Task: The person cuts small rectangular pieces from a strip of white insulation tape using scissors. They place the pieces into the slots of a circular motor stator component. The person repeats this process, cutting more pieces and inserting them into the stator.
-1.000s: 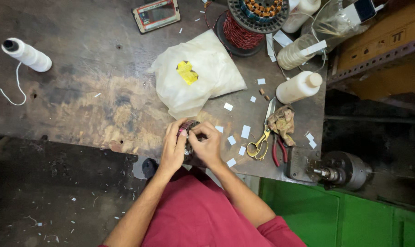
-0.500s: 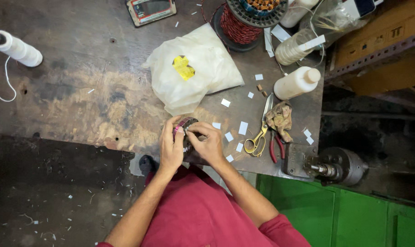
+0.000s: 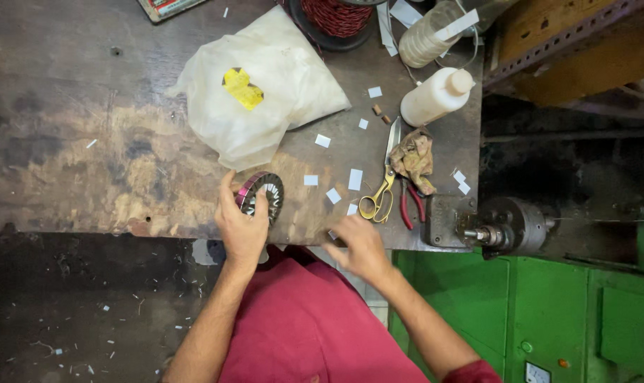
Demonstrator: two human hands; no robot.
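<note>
Just below the frame's centre, the left hand is clamped on a round slotted stator core at the worktop edge. To its right, the right hand hovers with fingers loosely apart over small white paper slips, holding nothing visible.

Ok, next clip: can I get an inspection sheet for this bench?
Surface: dark, worn, stained wooden workbench.
Job's things: round slotted metal ring with purple rim, tilted on the bench; small white paper slips scattered.
Clutter: white plastic bag with yellow label, yellow-handled scissors, red-handled pliers, white plastic bottle, crumpled brown rag.
Hands: left hand grips the ring; right hand apart, at bench edge near the slips; whether it holds one, unclear.
Cables: spool of reddish wire.
Surroundings: green metal cabinet, littered dark floor.
</note>
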